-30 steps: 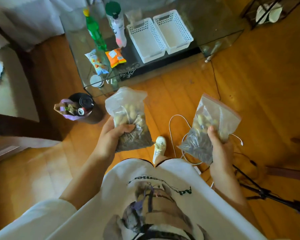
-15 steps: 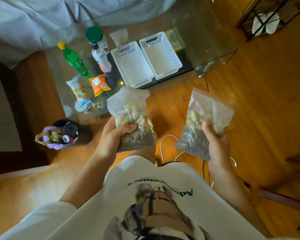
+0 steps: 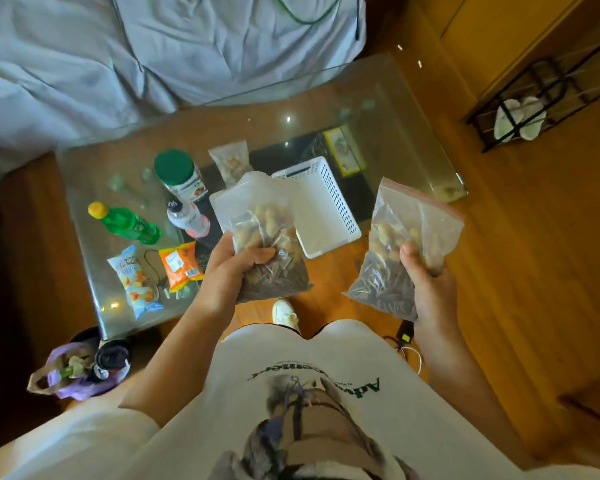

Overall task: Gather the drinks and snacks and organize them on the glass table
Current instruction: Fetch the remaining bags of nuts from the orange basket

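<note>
My left hand (image 3: 231, 273) grips a clear zip bag of nuts and seeds (image 3: 262, 233) over the near edge of the glass table (image 3: 413, 133). My right hand (image 3: 428, 289) holds a second clear zip bag (image 3: 400, 244) out over the wooden floor, right of the table. On the glass stand a green bottle (image 3: 127, 223), a green-capped jar (image 3: 179, 174) and a pink-and-white bottle (image 3: 189, 218). Beside them lie a blue snack packet (image 3: 134, 280), an orange snack packet (image 3: 180, 265) and a third small clear bag (image 3: 231, 161). A white basket (image 3: 329, 206) is partly hidden behind the left bag.
A bed with grey sheets (image 3: 153, 53) lies behind the table. A purple bag of rubbish and a dark bin (image 3: 80, 365) stand on the floor at the table's near left corner. A black wire rack with slippers (image 3: 523, 112) stands at the far right. Cables (image 3: 407, 344) lie near my feet.
I have come closer to the glass table, which now fills the middle of the view. Both bags stay gripped in my hands and now sit over or beside the table's near edge.
</note>
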### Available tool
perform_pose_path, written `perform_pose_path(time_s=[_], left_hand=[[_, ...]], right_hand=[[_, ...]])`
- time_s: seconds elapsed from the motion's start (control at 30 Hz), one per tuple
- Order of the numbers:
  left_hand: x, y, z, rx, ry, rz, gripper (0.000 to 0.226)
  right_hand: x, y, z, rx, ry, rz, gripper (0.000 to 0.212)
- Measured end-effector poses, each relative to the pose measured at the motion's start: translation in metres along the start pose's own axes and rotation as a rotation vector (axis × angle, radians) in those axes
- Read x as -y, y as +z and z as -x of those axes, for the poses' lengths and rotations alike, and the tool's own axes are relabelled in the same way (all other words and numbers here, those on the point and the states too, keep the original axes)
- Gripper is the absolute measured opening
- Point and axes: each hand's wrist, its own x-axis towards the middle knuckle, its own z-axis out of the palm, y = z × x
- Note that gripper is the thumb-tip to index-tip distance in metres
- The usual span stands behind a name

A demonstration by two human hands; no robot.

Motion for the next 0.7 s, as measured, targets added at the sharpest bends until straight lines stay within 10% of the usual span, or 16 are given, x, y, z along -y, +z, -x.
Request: perform_pose_path(time_s=[0.37, 0.7], left_hand=[[-0.028, 0.001, -0.176, -0.098, -0.091, -0.001, 0.034], [0.017, -0.005, -0.376, -0.325, -0.227, 0.038, 0.034]], right_hand=[[0.042, 0.101, -0.170, 0.100, 0.062, 0.100, 0.025], [0.015, 0.233, -0.368, 0.267, 0.206, 0.286, 0.059]])
